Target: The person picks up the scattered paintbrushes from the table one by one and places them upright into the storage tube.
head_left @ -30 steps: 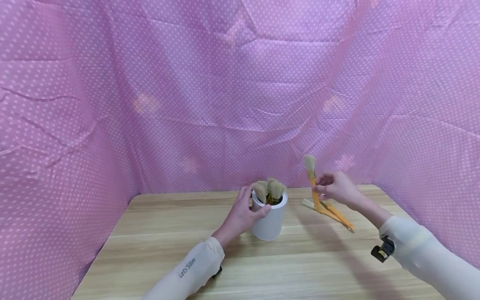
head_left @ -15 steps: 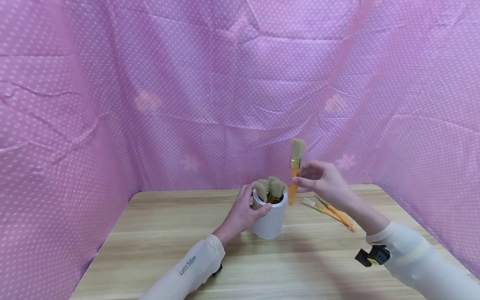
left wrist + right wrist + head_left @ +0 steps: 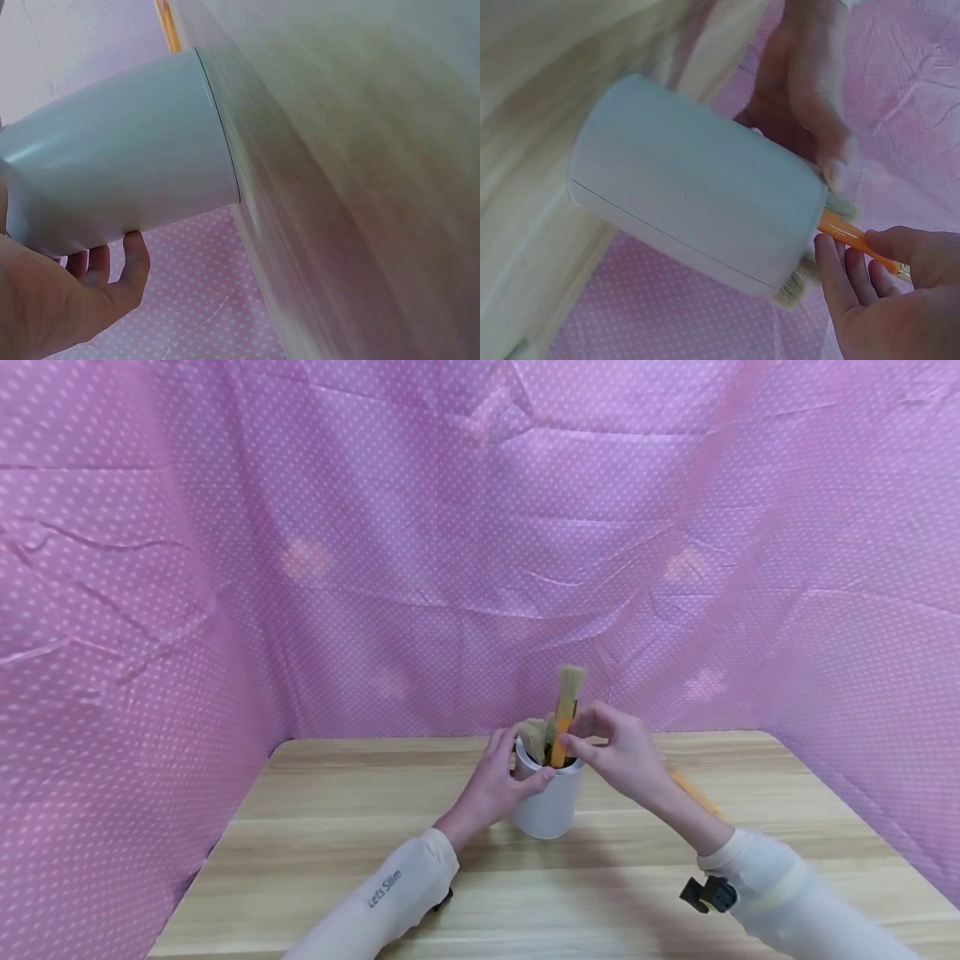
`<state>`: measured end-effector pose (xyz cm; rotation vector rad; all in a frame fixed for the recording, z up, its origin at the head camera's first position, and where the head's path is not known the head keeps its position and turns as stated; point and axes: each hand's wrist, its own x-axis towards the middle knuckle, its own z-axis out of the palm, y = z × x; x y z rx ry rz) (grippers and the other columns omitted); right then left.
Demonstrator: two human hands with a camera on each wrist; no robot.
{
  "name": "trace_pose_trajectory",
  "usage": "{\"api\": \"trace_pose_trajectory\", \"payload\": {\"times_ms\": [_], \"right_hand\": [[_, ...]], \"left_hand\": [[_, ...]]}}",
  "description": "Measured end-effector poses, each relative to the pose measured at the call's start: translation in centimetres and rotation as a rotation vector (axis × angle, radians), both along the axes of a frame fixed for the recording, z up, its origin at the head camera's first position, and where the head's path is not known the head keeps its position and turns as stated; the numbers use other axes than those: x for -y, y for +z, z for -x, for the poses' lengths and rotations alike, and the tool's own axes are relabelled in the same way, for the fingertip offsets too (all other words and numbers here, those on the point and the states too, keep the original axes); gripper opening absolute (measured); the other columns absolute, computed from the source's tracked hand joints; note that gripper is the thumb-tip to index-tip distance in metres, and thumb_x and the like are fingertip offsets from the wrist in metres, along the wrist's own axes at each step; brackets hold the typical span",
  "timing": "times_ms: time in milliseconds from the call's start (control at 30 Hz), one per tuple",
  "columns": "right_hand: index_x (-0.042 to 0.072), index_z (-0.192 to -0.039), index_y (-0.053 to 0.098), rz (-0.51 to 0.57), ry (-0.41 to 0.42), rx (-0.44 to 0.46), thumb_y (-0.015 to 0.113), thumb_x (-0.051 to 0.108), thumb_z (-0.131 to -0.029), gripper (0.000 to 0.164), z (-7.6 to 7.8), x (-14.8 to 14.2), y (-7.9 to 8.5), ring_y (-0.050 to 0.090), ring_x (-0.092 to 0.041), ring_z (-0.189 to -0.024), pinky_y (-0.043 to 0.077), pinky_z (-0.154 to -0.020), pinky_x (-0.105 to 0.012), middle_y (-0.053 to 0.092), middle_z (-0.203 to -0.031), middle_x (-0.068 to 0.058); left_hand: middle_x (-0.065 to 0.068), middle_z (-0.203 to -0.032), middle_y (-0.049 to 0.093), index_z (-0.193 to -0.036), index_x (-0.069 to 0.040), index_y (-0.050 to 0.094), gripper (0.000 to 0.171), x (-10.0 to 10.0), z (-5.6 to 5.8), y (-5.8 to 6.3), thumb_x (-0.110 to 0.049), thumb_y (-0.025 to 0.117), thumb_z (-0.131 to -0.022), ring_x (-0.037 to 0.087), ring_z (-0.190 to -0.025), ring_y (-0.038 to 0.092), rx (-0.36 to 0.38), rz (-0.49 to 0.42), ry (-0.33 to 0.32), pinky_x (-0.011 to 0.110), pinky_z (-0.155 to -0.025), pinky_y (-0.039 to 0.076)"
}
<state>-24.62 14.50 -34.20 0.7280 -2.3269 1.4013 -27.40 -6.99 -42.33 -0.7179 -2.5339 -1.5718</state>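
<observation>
A white cylindrical pot stands upright on the wooden table, with several brushes, bristles up, poking over its rim. My left hand grips the pot near its top, thumb over the front rim and fingers round the far left side. In the left wrist view the left hand curls against the pot's wall. Between thumb and fingers my right hand pinches an orange-handled paintbrush, held bristles up at the pot's mouth. The right wrist view has its orange handle entering at the rim.
To the right of the pot, an orange brush handle lies on the wooden table, partly hidden by the right forearm. Pink dotted cloth hangs behind the table and along both sides.
My right hand has carried the paintbrush left from beside the loose brushes to the pot, and lowered its handle at the mouth. My left hand keeps its grip on the pot.
</observation>
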Motion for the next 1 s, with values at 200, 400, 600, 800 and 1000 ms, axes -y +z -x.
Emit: {"api": "trace_pose_trajectory", "payload": {"times_ms": [200,400,600,800,1000], "right_hand": [[0.005,-0.101,0.067,-0.001,0.017,-0.015,0.079,0.006,-0.090,0.016,-0.3,0.3,-1.1,0.071,-0.023,-0.090,0.060,-0.074,-0.034,0.072,-0.094,-0.004],[0.005,-0.109,0.067,0.015,0.036,0.022,0.080,0.007,-0.089,0.024,-0.6,0.2,-1.4,0.070,-0.023,-0.092,0.060,-0.077,-0.035,0.072,-0.100,-0.006],[-0.001,-0.109,0.067,0.025,0.053,0.020,0.080,0.000,-0.087,0.026,-1.2,0.0,-1.3,0.070,-0.028,-0.092,0.060,-0.078,-0.034,0.071,-0.100,-0.011],[-0.003,-0.110,0.067,-0.030,0.035,-0.070,0.077,-0.001,-0.089,0.024,-1.7,-1.1,-1.2,0.069,-0.026,-0.090,0.060,-0.076,-0.035,0.072,-0.100,-0.009],[0.002,-0.110,0.070,-0.086,-0.070,-0.106,0.072,0.008,-0.096,0.015,-1.2,-4.5,-1.2,0.070,-0.020,-0.087,0.059,-0.076,-0.030,0.073,-0.098,-0.005]], "left_hand": [[0.004,-0.146,0.036,-0.159,-0.024,0.029,0.090,-0.1,0.1,0.2,-0.062,0.069,-0.088,0.026,-0.131,0.044,-0.010,0.008,0.003,0.052,-0.103,0.045],[0.004,-0.145,0.037,-0.159,-0.023,0.030,0.090,0.0,0.2,0.0,-0.060,0.070,-0.088,0.025,-0.130,0.045,-0.013,-0.004,0.005,0.050,-0.101,0.047],[0.005,-0.143,0.039,-0.159,-0.021,0.031,0.091,0.0,0.1,-0.2,-0.059,0.071,-0.087,0.024,-0.128,0.046,-0.030,-0.002,0.009,0.046,-0.100,0.048],[0.006,-0.144,0.039,-0.160,-0.019,0.030,0.093,0.0,0.1,-0.2,-0.060,0.071,-0.086,0.025,-0.129,0.045,-0.035,0.001,0.008,0.047,-0.101,0.046],[0.009,-0.145,0.039,-0.159,-0.016,0.031,0.093,0.0,0.0,-0.1,-0.059,0.071,-0.087,0.028,-0.131,0.045,-0.036,0.003,0.015,0.049,-0.103,0.045]]}}
